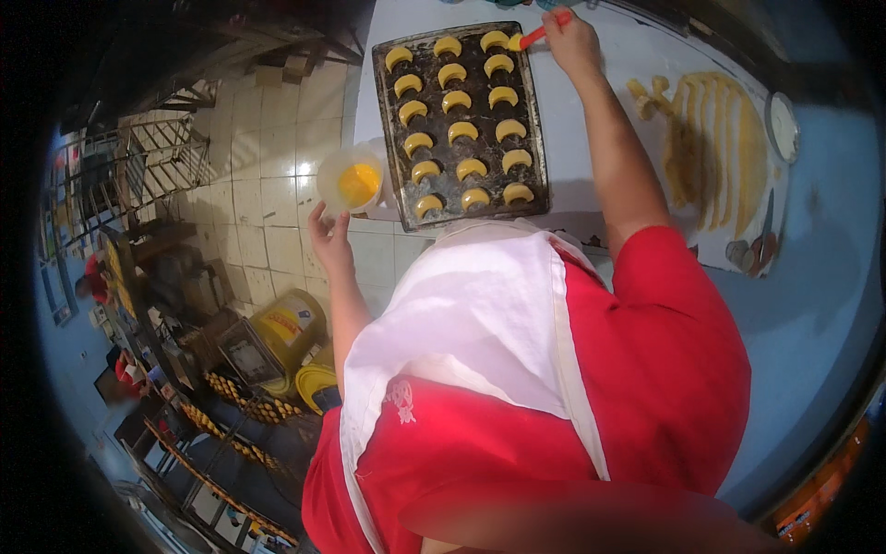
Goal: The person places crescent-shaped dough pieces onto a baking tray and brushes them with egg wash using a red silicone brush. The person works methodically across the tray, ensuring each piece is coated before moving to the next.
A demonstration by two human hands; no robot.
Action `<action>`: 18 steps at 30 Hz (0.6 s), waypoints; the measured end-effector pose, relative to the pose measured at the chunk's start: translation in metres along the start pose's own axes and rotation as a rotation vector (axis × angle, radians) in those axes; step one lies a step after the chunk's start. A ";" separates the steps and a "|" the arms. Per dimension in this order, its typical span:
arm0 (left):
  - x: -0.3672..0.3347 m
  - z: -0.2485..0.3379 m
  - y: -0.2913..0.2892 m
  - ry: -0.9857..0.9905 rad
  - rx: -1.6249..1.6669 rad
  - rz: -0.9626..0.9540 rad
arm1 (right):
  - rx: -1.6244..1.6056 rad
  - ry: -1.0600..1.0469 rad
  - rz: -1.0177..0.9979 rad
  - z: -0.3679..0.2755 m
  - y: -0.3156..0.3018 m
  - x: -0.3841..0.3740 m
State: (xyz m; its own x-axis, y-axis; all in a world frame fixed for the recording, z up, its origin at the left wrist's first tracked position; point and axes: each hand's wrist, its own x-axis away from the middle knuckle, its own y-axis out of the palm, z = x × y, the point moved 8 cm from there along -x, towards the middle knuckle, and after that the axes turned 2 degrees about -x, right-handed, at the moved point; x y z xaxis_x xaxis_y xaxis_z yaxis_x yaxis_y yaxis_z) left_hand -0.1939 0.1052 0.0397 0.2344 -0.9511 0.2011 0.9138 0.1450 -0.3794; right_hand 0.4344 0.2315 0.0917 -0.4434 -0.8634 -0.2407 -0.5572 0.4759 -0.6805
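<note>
My right hand (570, 42) grips the red handle of a pastry brush (535, 35). Its yellow head is at the top right corner of a dark baking tray (432, 134), beside a crescent-shaped piece of dough (495, 40). Several such yellow crescents lie on the tray in three columns, and some look glossy. Left of the tray, my left hand (330, 231) is closed at the lower rim of a translucent plastic bowl (325, 175), holding it. Yellow-orange liquid, like beaten egg, sits in the bowl.
On the white table (577, 148), right of my arm, lie long dough strips (724, 138) beside a round white-filled container (783, 127). A knife-like tool (768, 231) rests near the table's right edge. Yellow drums (291, 323) and racks of baked goods (249, 397) stand on the left.
</note>
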 end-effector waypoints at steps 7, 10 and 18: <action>-0.001 -0.001 0.001 0.027 0.030 0.014 | -0.117 0.043 -0.363 -0.048 -0.009 0.132; -0.001 0.002 0.001 0.036 -0.002 0.016 | 0.008 0.016 -0.376 -0.054 -0.024 0.149; -0.004 -0.005 0.000 0.059 -0.002 -0.031 | 0.022 -0.124 -0.483 -0.079 -0.031 0.194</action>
State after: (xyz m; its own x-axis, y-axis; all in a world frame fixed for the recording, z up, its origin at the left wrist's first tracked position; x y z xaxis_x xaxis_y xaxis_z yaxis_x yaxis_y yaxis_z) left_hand -0.1959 0.1079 0.0346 0.1858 -0.9696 0.1595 0.9196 0.1144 -0.3758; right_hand 0.3103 0.0627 0.1212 -0.0510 -0.9984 0.0258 -0.6632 0.0145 -0.7483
